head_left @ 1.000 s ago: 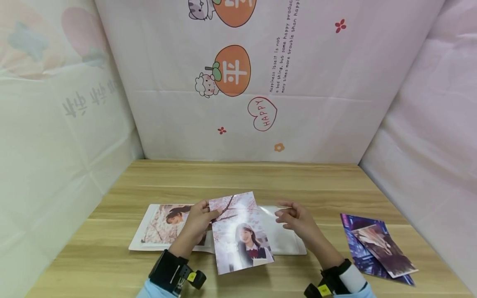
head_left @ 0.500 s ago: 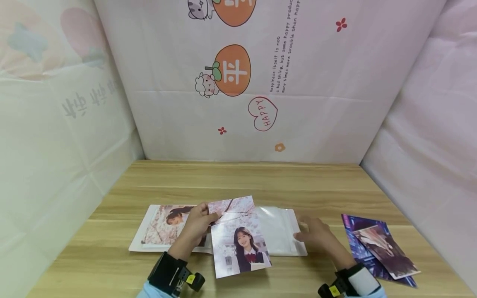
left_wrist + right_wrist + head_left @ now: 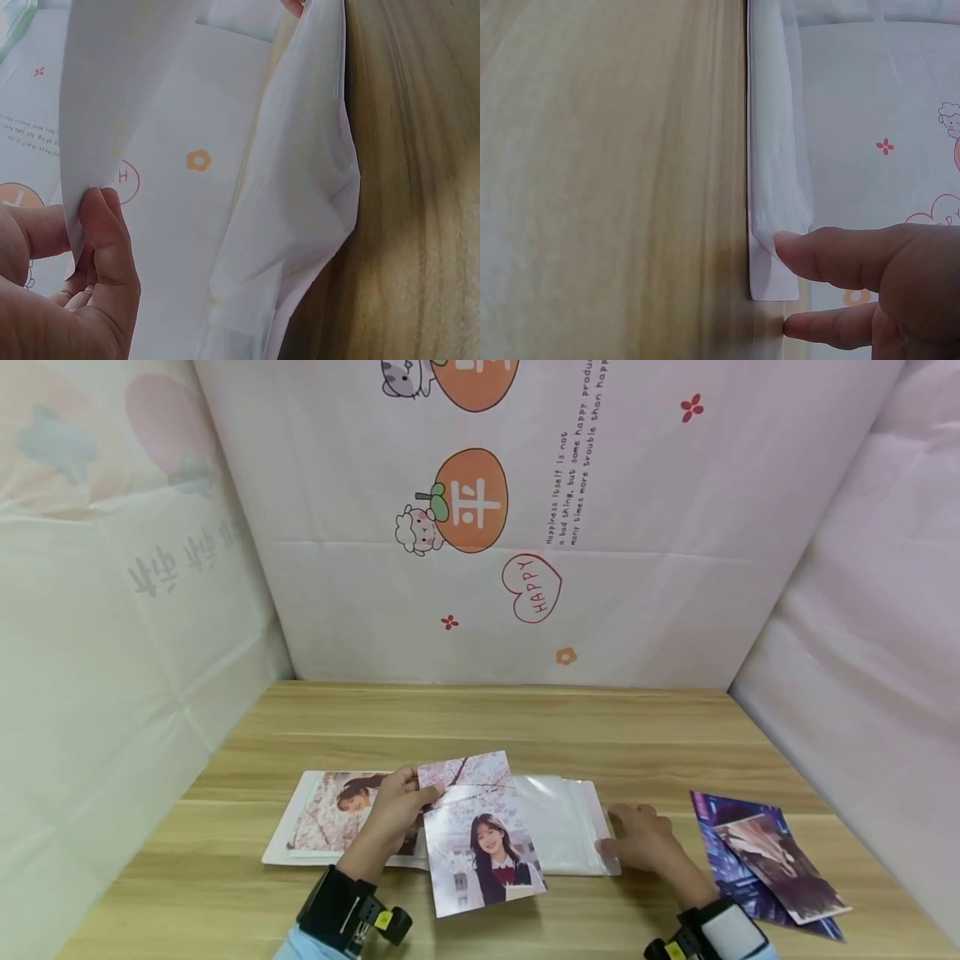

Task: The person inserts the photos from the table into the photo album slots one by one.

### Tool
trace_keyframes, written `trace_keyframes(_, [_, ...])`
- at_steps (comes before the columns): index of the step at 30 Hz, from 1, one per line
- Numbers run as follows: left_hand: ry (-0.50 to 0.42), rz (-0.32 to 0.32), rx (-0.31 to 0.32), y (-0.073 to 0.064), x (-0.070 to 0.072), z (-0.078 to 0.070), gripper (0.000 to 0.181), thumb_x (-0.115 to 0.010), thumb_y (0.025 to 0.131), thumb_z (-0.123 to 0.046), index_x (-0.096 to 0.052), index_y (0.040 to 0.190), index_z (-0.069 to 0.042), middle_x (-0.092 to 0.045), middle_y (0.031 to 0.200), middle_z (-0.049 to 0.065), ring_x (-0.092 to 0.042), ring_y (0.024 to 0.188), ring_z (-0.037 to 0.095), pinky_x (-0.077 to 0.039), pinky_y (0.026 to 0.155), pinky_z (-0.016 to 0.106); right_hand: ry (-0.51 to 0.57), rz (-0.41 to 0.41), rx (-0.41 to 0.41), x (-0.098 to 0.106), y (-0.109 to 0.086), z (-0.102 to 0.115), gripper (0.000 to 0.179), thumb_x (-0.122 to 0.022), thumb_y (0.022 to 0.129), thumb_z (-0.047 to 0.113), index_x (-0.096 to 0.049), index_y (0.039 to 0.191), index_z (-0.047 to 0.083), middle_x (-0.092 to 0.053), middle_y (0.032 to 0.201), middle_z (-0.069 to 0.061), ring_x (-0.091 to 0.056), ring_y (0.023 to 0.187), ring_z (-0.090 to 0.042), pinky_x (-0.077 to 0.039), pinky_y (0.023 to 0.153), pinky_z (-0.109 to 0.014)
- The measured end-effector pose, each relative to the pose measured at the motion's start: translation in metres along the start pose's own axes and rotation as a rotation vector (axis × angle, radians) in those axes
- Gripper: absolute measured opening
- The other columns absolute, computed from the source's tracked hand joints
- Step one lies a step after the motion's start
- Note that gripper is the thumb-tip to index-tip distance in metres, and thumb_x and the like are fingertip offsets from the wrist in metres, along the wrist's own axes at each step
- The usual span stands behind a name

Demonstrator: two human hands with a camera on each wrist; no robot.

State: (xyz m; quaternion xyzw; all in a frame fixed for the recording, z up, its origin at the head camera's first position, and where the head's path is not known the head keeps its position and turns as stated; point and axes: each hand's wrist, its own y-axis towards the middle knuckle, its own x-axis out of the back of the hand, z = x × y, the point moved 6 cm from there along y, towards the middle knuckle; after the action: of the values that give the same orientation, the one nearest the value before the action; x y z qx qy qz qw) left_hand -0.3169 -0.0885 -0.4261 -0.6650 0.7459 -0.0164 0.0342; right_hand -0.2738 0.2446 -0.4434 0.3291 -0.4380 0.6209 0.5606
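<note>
My left hand point(image 3: 393, 814) pinches a photo point(image 3: 480, 835) of a smiling person under pink blossom, held tilted above the middle of an open photo album point(image 3: 570, 827). From the left wrist, the photo's white back point(image 3: 120, 90) shows between thumb and fingers. Clear plastic sleeves point(image 3: 300, 172) bulge up from the album beneath. At the album's right edge is my right hand point(image 3: 648, 843). In the right wrist view its thumb point(image 3: 802, 255) touches the edge of the stacked sleeves point(image 3: 772, 135), while a finger point(image 3: 825, 327) lies apart below. The album's left page holds a blossom photo point(image 3: 330, 818).
On the right of the wooden table point(image 3: 487, 718) lies a blue-purple picture point(image 3: 712, 835) with a smaller brown photo point(image 3: 787, 872) across it. White printed cloth point(image 3: 337, 610) walls the table at the back and both sides.
My right hand has come down and to the right, from beside the held photo to the album's right edge. The left hand has stayed nearly in place, and the photo has dipped slightly.
</note>
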Motion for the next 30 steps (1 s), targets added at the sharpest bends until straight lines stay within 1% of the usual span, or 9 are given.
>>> trace_keyframes(3, [-0.028,-0.009,0.022,0.001,0.004,0.001,0.032,-0.061,0.087,-0.002,-0.030,0.076,-0.006,-0.032,0.061,0.001,-0.031,0.048,0.012,-0.026,0.044,0.026,-0.001,-0.004,0.006,0.000,0.000,0.000,0.062,-0.071,0.078,0.030,-0.051,0.125,-0.006,-0.049,0.116,-0.032,-0.040,0.107,-0.052,-0.031,0.086,-0.066])
trace_keyframes(6, [-0.036,-0.037,0.020,0.001,0.012,-0.002,0.024,-0.057,0.088,-0.001,-0.035,0.081,-0.003,-0.041,0.071,0.005,-0.039,0.055,0.013,-0.034,0.046,0.027,0.000,-0.010,0.009,0.000,-0.001,-0.001,0.061,-0.071,0.078,0.031,-0.052,0.124,-0.005,-0.048,0.116,-0.033,-0.040,0.106,-0.053,-0.032,0.085,-0.065])
trace_keyframes(7, [-0.046,-0.050,0.025,0.001,0.015,-0.003,0.019,-0.056,0.089,-0.001,-0.038,0.085,-0.002,-0.044,0.076,0.007,-0.040,0.056,0.014,-0.035,0.047,0.028,-0.001,-0.013,0.012,0.001,-0.001,-0.001,0.061,-0.072,0.078,0.031,-0.053,0.124,-0.005,-0.048,0.116,-0.033,-0.040,0.105,-0.053,-0.033,0.084,-0.065])
trace_keyframes(9, [-0.048,-0.076,0.017,0.000,0.023,-0.006,0.013,-0.053,0.089,0.000,-0.043,0.096,0.002,-0.051,0.089,0.012,-0.050,0.066,0.016,-0.044,0.053,0.030,-0.004,-0.018,0.010,0.000,-0.001,-0.002,0.061,-0.071,0.078,0.031,-0.053,0.124,-0.004,-0.048,0.116,-0.033,-0.041,0.104,-0.054,-0.034,0.083,-0.065])
trace_keyframes(10, [-0.049,-0.087,0.012,0.000,0.028,-0.007,0.016,-0.052,0.089,0.000,-0.044,0.103,0.004,-0.053,0.098,0.015,-0.054,0.073,0.017,-0.049,0.058,0.031,-0.006,-0.021,0.009,0.000,-0.001,-0.002,0.061,-0.071,0.078,0.031,-0.053,0.124,-0.004,-0.047,0.116,-0.034,-0.041,0.104,-0.054,-0.034,0.083,-0.065])
trace_keyframes(13, [-0.053,-0.127,0.015,-0.003,0.043,-0.010,0.029,-0.051,0.090,0.000,-0.043,0.116,0.007,-0.052,0.106,0.020,-0.058,0.076,0.020,-0.052,0.064,0.032,-0.009,-0.024,0.003,0.000,-0.002,-0.003,0.061,-0.071,0.078,0.032,-0.053,0.125,-0.003,-0.046,0.117,-0.034,-0.041,0.103,-0.055,-0.035,0.081,-0.065])
trace_keyframes(16, [-0.047,-0.164,0.002,-0.006,0.060,-0.014,0.032,-0.051,0.090,0.001,-0.040,0.119,0.010,-0.052,0.102,0.019,-0.059,0.075,0.017,-0.053,0.062,0.029,-0.005,-0.019,-0.006,0.000,-0.001,-0.004,0.062,-0.071,0.078,0.034,-0.052,0.125,-0.002,-0.045,0.118,-0.035,-0.040,0.103,-0.055,-0.036,0.080,-0.065])
trace_keyframes(22, [-0.089,-0.215,-0.007,-0.015,0.089,-0.017,0.028,-0.048,0.090,0.003,-0.037,0.115,0.009,-0.052,0.086,0.007,-0.056,0.064,0.008,-0.051,0.055,0.022,-0.013,-0.020,-0.007,0.001,-0.002,-0.003,0.061,-0.071,0.078,0.034,-0.053,0.125,-0.002,-0.045,0.117,-0.034,-0.042,0.101,-0.053,-0.037,0.079,-0.064])
trace_keyframes(30, [-0.168,-0.271,-0.001,-0.026,0.111,-0.011,0.027,-0.047,0.091,0.002,-0.035,0.115,0.002,-0.053,0.091,0.004,-0.060,0.068,0.011,-0.053,0.061,0.026,-0.025,-0.030,0.001,0.002,-0.004,-0.005,0.062,-0.071,0.077,0.037,-0.054,0.124,0.000,-0.045,0.117,-0.035,-0.042,0.100,-0.053,-0.038,0.077,-0.064])
